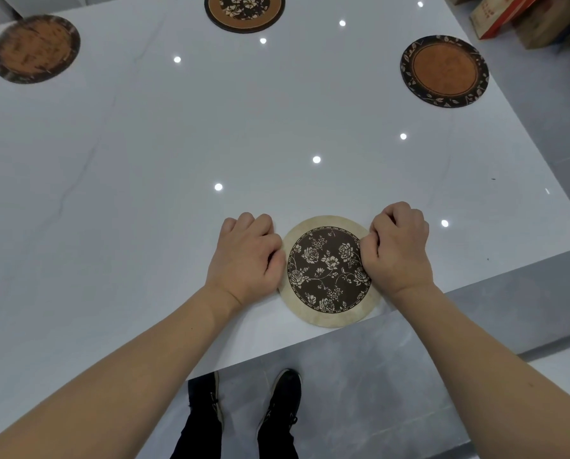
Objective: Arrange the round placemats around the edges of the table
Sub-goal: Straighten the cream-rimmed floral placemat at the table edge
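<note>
2 hands, left hand (244,256) and right hand (398,248), fingers curled, pinch the cream-rimmed placemat (326,273) at the table (177,144) edge; next, release and fetch another.

Glossy white stone bench (277,127) over grey polished floor (376,376).
Faint grey veins across the bench top, dotted with small round reflections of ceiling lights (316,159). Rounded corner at right. Stacked cardboard boxes (522,18), brown and one red-edged, on the floor beyond the far right corner. Paler floor strip at lower right.
</note>
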